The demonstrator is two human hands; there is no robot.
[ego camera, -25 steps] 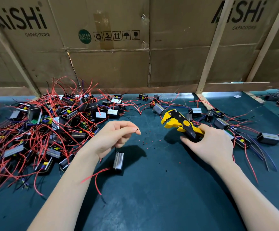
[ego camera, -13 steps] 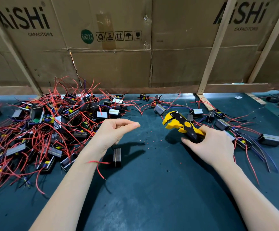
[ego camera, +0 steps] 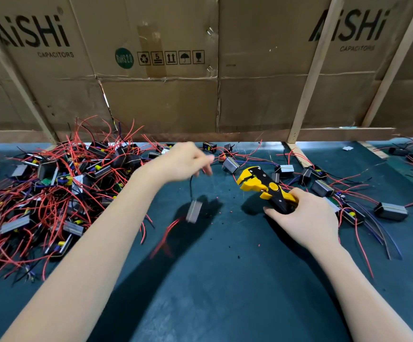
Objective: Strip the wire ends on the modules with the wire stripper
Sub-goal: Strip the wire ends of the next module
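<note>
the right hand is curled round the black and yellow handles of the wire stripper, whose yellow head points up and to the left, lifted off the green mat. left of the stripper, a grey module hangs tilted and blurred above the mat on a thin black wire that runs up to the left hand. that hand is blurred too; its fingers reach toward the stripper, and whether they pinch the wire or only have it draped over them cannot be told. red wires trail from the module's lower end, away from the stripper.

far left of the stripper lies a big heap of modules tangled in red leads. right of the stripper and just behind it, a looser scatter of modules lies on the mat with red and blue leads. small red and black specks dot the mat below the stripper.

behind the stripper, flattened cardboard boxes printed "aishi capacitors" stand as a wall behind pale wooden slats; nothing can be seen held in them.
</note>
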